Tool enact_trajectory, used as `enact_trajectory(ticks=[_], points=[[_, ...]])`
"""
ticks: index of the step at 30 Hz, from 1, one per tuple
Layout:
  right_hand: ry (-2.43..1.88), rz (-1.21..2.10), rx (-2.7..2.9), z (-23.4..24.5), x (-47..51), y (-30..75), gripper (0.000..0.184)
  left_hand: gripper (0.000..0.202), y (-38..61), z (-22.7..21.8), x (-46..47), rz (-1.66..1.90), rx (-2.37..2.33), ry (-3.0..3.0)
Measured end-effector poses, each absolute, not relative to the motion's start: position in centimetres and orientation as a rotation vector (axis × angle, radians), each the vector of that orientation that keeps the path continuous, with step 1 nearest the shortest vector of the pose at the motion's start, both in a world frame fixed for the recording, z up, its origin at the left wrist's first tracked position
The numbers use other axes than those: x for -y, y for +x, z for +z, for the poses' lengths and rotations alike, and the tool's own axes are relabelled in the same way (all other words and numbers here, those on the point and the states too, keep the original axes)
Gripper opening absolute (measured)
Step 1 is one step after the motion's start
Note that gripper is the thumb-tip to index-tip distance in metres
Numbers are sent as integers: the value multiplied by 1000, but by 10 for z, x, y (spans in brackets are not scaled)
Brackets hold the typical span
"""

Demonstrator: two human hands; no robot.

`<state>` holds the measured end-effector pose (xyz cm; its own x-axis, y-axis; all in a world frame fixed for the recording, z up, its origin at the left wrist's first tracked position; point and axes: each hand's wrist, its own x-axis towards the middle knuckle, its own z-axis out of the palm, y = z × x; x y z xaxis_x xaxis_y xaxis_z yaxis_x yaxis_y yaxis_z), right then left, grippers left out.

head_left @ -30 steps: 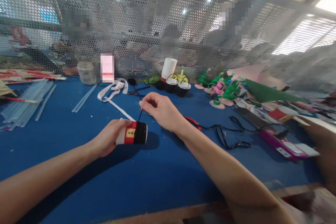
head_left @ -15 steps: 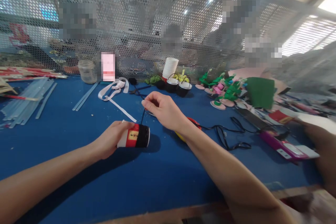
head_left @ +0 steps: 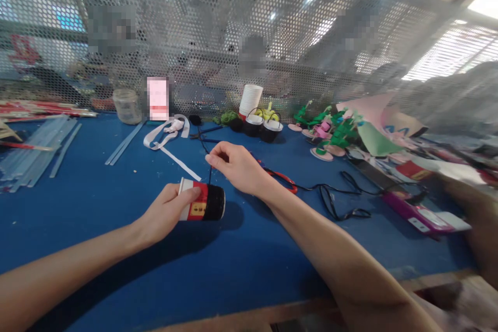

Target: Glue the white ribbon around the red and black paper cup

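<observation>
My left hand (head_left: 171, 210) is closed around a paper cup (head_left: 198, 202) that lies on its side just above the table. The cup is white and red with a yellow label, and black yarn is wound round its base end. Above it, my right hand (head_left: 233, 166) pinches a strand of black yarn (head_left: 210, 175) that runs down to the wound band. Behind my hands stand two black-wrapped cups (head_left: 271, 131) with white rims and thin black handles. Part of a tool with red handles (head_left: 284, 180) shows past my right wrist.
White ribbon (head_left: 181, 162) lies behind the cup, near a clear jar (head_left: 127, 107) and a phone (head_left: 157, 97). Translucent glue sticks (head_left: 39, 150) are heaped at left. Stacked paper cups (head_left: 251, 98), green craft plants (head_left: 338, 135) and a purple power strip (head_left: 416, 212) with black cord sit towards the right.
My left thumb has shifted along the cup, and the cup has turned slightly, its label now lower. My right hand has moved a little left and down with the yarn. A green sheet at right has tipped over.
</observation>
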<state>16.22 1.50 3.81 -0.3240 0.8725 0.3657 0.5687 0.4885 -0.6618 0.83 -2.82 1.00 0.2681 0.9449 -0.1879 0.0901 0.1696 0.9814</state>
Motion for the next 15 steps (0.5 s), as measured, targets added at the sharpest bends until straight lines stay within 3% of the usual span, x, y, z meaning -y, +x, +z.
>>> enact_trajectory(ticks=[15], points=[[-1204, 684, 2122, 32, -15, 157, 13, 22, 7, 12, 35, 809, -1031, 1491]])
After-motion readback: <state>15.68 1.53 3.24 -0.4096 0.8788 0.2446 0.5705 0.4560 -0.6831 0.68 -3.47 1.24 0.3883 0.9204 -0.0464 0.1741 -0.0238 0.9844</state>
